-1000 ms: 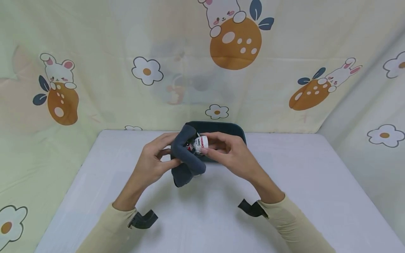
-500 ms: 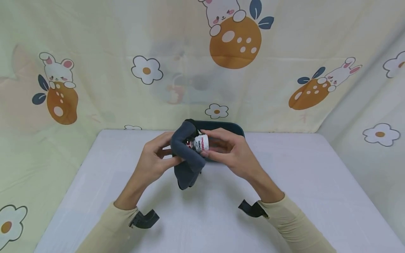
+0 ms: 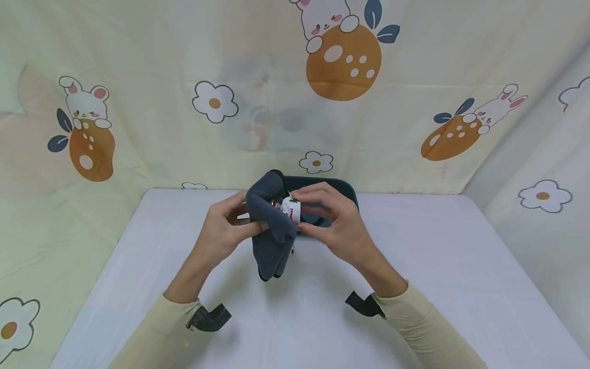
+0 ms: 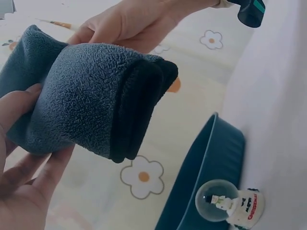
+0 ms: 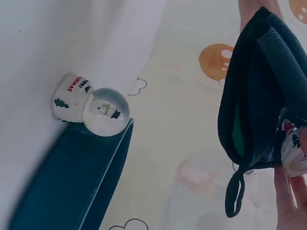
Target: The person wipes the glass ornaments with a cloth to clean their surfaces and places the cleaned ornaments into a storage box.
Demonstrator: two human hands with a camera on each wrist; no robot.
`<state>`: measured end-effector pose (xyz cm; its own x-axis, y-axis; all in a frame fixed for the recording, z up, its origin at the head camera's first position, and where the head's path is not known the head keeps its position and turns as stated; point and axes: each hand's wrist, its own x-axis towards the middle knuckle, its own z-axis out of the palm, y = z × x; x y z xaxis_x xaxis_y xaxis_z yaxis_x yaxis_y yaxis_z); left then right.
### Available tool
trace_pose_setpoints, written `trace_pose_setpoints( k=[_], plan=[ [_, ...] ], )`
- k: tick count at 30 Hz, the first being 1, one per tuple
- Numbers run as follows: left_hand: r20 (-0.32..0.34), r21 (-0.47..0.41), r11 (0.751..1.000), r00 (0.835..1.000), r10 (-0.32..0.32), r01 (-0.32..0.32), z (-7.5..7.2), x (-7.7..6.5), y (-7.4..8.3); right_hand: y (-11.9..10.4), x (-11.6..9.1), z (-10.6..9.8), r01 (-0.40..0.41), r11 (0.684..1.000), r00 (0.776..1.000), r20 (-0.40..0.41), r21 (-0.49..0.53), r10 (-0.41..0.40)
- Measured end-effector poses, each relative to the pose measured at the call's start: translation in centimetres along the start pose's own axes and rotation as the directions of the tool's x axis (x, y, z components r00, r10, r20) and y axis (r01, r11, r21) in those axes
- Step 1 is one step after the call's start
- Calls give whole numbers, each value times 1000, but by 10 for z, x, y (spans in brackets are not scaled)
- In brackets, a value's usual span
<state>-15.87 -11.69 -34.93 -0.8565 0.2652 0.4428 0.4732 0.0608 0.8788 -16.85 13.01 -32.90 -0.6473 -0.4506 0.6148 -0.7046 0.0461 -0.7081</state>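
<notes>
My left hand grips a folded dark blue-grey towel with black edging, thumb on the near side. The towel wraps round a snow globe, whose glass is mostly covered. Its white base, printed with red letters, sticks out on the right. My right hand pinches that base between thumb and fingers. Both are held above the table. In the right wrist view, the towel has a hanging loop, and part of the globe's base shows beside its folds.
A dark teal bin stands at the table's back, partly behind the hands. Another snow globe, with a snowman inside, stands upright in front of it; the towel nearly hides it from the head view. A patterned curtain hangs behind the white table.
The towel has tipped more upright, its top rising slightly and its lower end hanging lower. The right hand has moved slightly up and left with the globe's base.
</notes>
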Motion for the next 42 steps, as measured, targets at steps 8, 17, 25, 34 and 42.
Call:
trace_pose_setpoints(
  k=[8, 17, 25, 34, 42],
  plan=[
    [42, -46, 996, 996, -78, 79, -2, -1, 4, 2, 2, -3, 153, 975, 987, 67, -158, -144],
    [80, -79, 992, 993, -92, 98, -2, -1, 2, 4, 4, -7, 350, 891, 936, 127, -287, -327],
    [86, -26, 1000, 996, 10, -8, 0, -1, 17, -2, 3, -4, 270, 930, 963, 76, -250, -259],
    [74, 20, 998, 996, 55, -56, 2, -3, 21, -30, 6, -1, 57, 992, 997, 50, -109, -52],
    [96, 11, 989, 985, 144, -146, 2, -2, 0, -36, 6, -3, -119, 988, 991, 47, -98, 124]
  ],
)
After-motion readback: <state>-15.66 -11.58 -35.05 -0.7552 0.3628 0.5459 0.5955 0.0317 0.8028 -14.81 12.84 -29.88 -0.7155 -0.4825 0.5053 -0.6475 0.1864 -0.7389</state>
